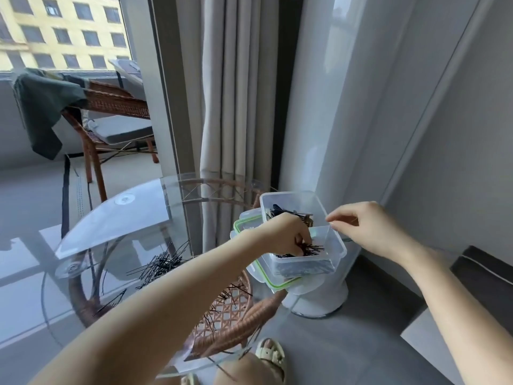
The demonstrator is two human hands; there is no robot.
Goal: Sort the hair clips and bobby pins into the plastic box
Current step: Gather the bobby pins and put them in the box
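A clear plastic box [337, 240] with two compartments sits on its green-edged lid [277, 284] at the right rim of a round glass table [133, 215]. The far compartment holds dark hair clips [288, 212]; the near one holds bobby pins [313, 250]. My left hand [286, 234] reaches down into the near compartment, fingers closed on a bunch of bobby pins. My right hand [369, 226] hovers at the box's right rim, thumb and forefinger pinched; whether it holds anything is unclear. A loose pile of black bobby pins [161, 263] lies on the glass to the left of my arm.
The glass top rests on a woven rattan base [238, 323]. Behind the box hang curtains [236, 107]; a white stand base [319, 298] is on the floor to the right. A rattan chair [111, 107] with a green cloth stands beyond the window. My sandalled foot [270, 354] shows below.
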